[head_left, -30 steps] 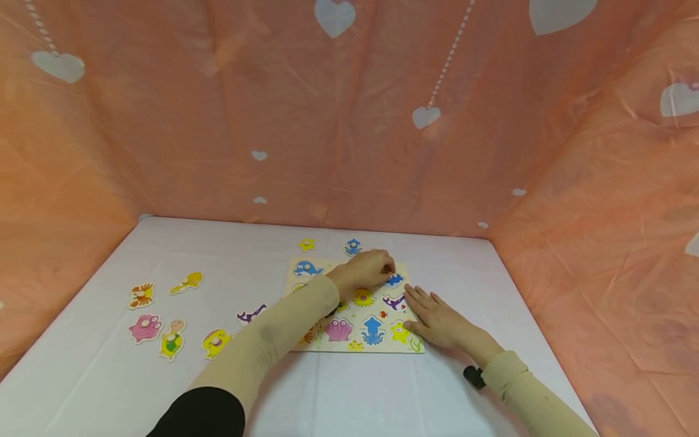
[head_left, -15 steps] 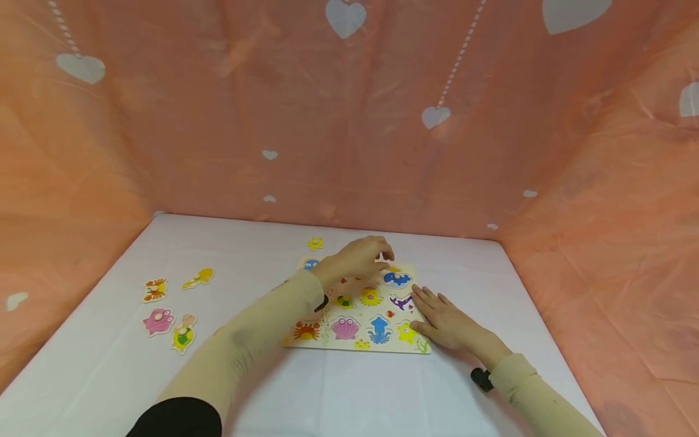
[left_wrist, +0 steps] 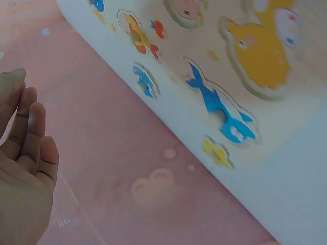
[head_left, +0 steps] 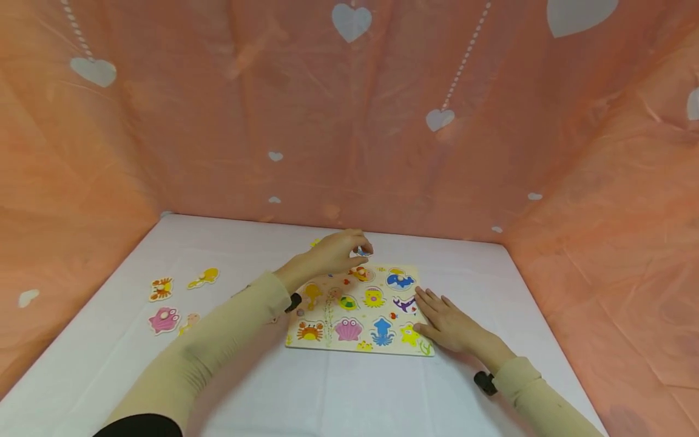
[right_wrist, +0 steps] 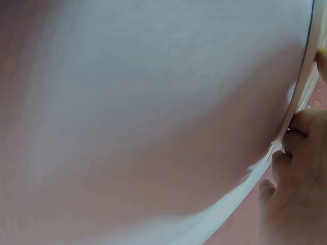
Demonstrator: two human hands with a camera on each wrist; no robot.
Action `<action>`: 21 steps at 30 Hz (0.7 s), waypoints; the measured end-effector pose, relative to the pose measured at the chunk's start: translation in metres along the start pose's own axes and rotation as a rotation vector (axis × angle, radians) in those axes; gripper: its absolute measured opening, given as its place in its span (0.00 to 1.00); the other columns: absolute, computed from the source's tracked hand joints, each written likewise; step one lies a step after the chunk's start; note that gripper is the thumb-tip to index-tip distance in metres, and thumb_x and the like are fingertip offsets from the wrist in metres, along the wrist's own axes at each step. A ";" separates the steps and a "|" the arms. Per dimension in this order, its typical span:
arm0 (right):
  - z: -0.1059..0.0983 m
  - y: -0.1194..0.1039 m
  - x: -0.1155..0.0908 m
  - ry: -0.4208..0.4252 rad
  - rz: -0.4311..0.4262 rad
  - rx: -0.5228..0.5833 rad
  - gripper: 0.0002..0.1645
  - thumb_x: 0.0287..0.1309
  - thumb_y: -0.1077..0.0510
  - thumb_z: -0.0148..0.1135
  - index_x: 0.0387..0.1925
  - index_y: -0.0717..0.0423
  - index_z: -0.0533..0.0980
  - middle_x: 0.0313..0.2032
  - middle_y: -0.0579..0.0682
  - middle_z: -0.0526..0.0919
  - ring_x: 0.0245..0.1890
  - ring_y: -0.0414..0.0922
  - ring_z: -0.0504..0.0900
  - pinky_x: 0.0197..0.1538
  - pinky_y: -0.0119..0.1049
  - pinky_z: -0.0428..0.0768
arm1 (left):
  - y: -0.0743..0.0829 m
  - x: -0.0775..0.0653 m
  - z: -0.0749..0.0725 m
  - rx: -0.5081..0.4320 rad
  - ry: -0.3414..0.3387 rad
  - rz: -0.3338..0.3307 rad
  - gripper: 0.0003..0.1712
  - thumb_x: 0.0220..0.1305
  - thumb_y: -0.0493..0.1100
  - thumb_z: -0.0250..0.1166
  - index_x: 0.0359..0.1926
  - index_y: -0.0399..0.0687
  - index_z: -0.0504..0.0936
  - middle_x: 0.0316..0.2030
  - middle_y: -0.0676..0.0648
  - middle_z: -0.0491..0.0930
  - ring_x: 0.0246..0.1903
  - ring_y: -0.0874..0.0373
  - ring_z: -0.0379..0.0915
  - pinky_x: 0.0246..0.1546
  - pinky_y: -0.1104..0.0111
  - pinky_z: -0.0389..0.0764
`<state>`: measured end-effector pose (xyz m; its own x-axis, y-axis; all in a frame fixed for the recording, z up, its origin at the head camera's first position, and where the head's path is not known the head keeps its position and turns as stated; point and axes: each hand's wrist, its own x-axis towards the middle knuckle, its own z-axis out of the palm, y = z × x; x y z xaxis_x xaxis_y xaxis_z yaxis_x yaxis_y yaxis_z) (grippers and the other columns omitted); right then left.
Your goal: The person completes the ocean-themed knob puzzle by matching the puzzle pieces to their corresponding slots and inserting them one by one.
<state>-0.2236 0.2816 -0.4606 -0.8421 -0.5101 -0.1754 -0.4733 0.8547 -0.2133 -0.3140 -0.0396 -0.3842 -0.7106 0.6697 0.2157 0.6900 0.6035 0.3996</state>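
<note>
Three knobbed pieces set in the top row of the board (head_left: 393, 350): whale (left_wrist: 219, 109), orange fish (head_left: 358, 274), navy piece (head_left: 401, 281). Whale and star (left_wrist: 217, 154) plain in the left wrist view, mostly hidden by left hand (head_left: 330, 252) and sleeve (head_left: 229, 325) in the head view; loose crab (head_left: 161, 289) and shell (head_left: 164, 320), left of frame, in the head view alone. Squid (left_wrist: 145, 80) flat on the table (head_left: 349, 394), upper left in the left wrist view, clear of the fingertips (left_wrist: 30, 96); glimpsed in the head view between thumb and fingers, these bent but empty. Right hand (head_left: 450, 325) spread at the board's right edge, fingers straight, unclenched.

Loose pieces (head_left: 165, 320) left of board (head_left: 366, 326) (star (left_wrist: 217, 153) behind).
</note>
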 end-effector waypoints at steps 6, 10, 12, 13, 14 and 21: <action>-0.001 0.000 -0.001 0.005 -0.012 -0.002 0.47 0.77 0.38 0.52 0.80 0.63 0.53 0.82 0.59 0.49 0.81 0.61 0.48 0.77 0.63 0.50 | -0.008 -0.024 -0.010 0.022 0.049 -0.010 0.14 0.70 0.43 0.71 0.54 0.46 0.87 0.51 0.49 0.82 0.48 0.53 0.80 0.48 0.63 0.81; -0.001 -0.003 0.000 0.007 -0.023 0.004 0.46 0.77 0.38 0.52 0.80 0.64 0.53 0.81 0.60 0.49 0.80 0.62 0.48 0.77 0.64 0.50 | -0.018 -0.044 -0.016 0.024 0.086 -0.030 0.13 0.69 0.41 0.72 0.52 0.45 0.87 0.49 0.50 0.83 0.47 0.52 0.80 0.48 0.62 0.81; -0.001 -0.003 0.000 0.010 -0.022 0.006 0.46 0.77 0.39 0.52 0.80 0.64 0.53 0.81 0.60 0.49 0.80 0.63 0.49 0.77 0.64 0.50 | -0.023 -0.054 -0.019 0.017 0.101 -0.044 0.13 0.68 0.40 0.72 0.52 0.45 0.87 0.48 0.50 0.83 0.46 0.51 0.80 0.47 0.61 0.81; -0.001 -0.004 0.000 0.013 -0.023 0.007 0.46 0.77 0.39 0.52 0.80 0.64 0.53 0.81 0.60 0.49 0.80 0.63 0.49 0.77 0.64 0.50 | -0.026 -0.060 -0.021 0.017 0.106 -0.055 0.13 0.68 0.40 0.72 0.51 0.45 0.87 0.48 0.50 0.83 0.46 0.51 0.79 0.47 0.61 0.80; -0.001 -0.004 0.000 0.015 -0.023 0.005 0.46 0.77 0.39 0.53 0.80 0.64 0.53 0.81 0.60 0.50 0.80 0.63 0.49 0.76 0.65 0.51 | -0.029 -0.065 -0.022 0.013 0.112 -0.064 0.12 0.68 0.40 0.72 0.51 0.45 0.87 0.48 0.50 0.83 0.46 0.51 0.79 0.47 0.60 0.80; -0.001 -0.005 -0.002 0.022 -0.017 -0.006 0.46 0.76 0.40 0.54 0.79 0.64 0.55 0.81 0.60 0.51 0.80 0.62 0.50 0.77 0.64 0.51 | -0.049 -0.104 -0.036 0.035 0.156 -0.105 0.11 0.66 0.38 0.73 0.49 0.45 0.87 0.46 0.48 0.83 0.45 0.49 0.79 0.46 0.57 0.80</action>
<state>-0.2199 0.2790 -0.4578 -0.8394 -0.5222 -0.1510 -0.4889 0.8467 -0.2100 -0.2785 -0.1542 -0.3945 -0.7897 0.5289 0.3108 0.6135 0.6828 0.3969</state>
